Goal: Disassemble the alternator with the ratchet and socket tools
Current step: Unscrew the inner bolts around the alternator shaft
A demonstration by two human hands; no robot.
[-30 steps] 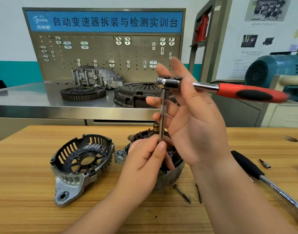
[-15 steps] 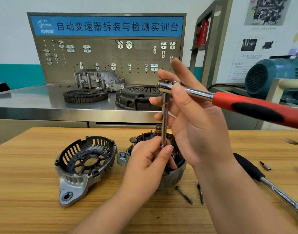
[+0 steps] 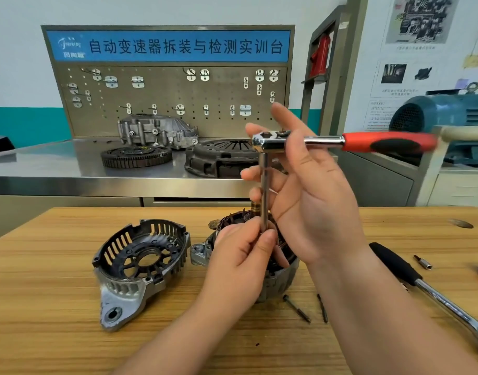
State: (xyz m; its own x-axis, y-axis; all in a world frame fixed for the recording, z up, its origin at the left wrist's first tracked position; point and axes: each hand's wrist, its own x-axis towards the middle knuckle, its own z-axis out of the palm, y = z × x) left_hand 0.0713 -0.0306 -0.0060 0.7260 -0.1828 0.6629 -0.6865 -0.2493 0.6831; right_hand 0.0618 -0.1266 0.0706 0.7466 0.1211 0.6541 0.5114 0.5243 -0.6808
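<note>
1. Your left grip (image 3: 243, 255), just right of the detached end cover (image 3: 140, 255), pinches the lower end of the extension bar (image 3: 264, 185).
2. Alternator (image 3: 278, 282) stands on the tabletop (image 3: 43, 293) under that bar.
3. Your right grip (image 3: 313, 201) curls round the red-handled ratchet (image 3: 381, 142) at its head.
4. Black-handled ratchet (image 3: 411, 274) lies on the tabletop, far right.

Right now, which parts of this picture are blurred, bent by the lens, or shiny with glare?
Head view: the ratchet has its red handle smeared by motion; the extension bar is sharp; the wide lens bows the pegboard frame; the steel bench shows soft glare.
</note>
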